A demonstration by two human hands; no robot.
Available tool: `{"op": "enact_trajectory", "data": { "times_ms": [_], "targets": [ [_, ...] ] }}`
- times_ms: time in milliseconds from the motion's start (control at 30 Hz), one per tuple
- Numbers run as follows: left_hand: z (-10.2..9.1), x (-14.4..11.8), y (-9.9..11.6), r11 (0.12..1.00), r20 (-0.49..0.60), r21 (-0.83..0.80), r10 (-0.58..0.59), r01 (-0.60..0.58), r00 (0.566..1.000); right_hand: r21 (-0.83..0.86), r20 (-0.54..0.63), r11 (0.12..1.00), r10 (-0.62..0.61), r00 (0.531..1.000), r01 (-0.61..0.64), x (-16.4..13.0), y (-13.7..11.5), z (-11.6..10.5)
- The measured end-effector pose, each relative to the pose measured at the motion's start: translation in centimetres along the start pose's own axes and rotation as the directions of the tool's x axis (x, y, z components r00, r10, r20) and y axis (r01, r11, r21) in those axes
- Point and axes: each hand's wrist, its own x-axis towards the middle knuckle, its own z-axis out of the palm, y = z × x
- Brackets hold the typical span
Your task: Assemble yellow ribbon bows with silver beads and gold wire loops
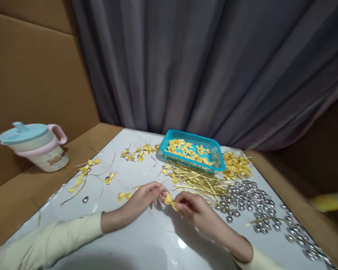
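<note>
A yellow ribbon bow (169, 200) is held up between both hands over the white tabletop (141, 240). My left hand (152, 193) pinches its left side with the fingertips. From the right, my right hand (193, 210) grips the other end between thumb and fingers. Whether a tie or bell is also inside the fingers is hidden. Beyond the hands lies a bundle of gold twist ties (198, 180). Many silver bells (250, 198) are spread to the right of my right hand. Left of my left hand sits another loose yellow bow (124, 196).
A blue plastic basket (220, 159) with yellow bows stands at the back, beside a heap of yellow bows (238, 165). Finished-looking bows with bells (141, 153) lie at back left. A lidded cup (42, 146) stands on cardboard at left. A dark curtain (186, 67) hangs behind.
</note>
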Motion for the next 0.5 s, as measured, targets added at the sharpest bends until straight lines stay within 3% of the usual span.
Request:
{"op": "enact_trajectory", "data": {
  "times_ms": [100, 167, 233, 333, 367, 433, 500],
  "targets": [
    [3.5, 2.1, 0.4, 0.992, 0.201, -0.124, -0.001, 0.027, 0.979, 0.270, -0.027, 0.949, 0.174, 0.984, -0.161, -2.2, 1.4, -1.5],
    [5.8, 3.2, 0.3, 0.995, 0.231, -0.103, 0.040, -0.016, 0.972, 0.345, -0.063, 0.919, 0.228, 0.972, -0.193, -3.3, 2.4, -2.4],
    [7.6, 4.1, -0.1, 0.996, 0.213, -0.081, 0.053, -0.036, 0.976, 0.316, -0.098, 0.924, 0.257, 0.961, -0.215, -4.4, 3.0, -3.4],
    [9.2, 5.1, -0.8, 0.996, 0.231, -0.090, -0.003, 0.025, 0.973, -0.063, -0.173, 0.965, 0.242, 0.955, -0.256, -6.9, 3.7, -5.5],
    [9.4, 5.2, -1.0, 0.995, 0.247, -0.092, -0.025, 0.049, 0.969, -0.262, -0.190, 0.924, 0.235, 0.953, -0.280, -8.1, 4.1, -6.1],
    [9.6, 5.4, -1.4, 0.990, 0.267, -0.100, -0.070, 0.100, 0.961, -0.576, -0.169, 0.736, 0.318, 0.933, -0.355, -10.5, 5.3, -6.9],
    [9.5, 5.4, -1.5, 0.980, 0.275, -0.136, -0.102, 0.144, 0.956, -0.727, -0.073, 0.620, 0.360, 0.930, -0.297, -12.8, 7.0, -6.8]
  ]
}}
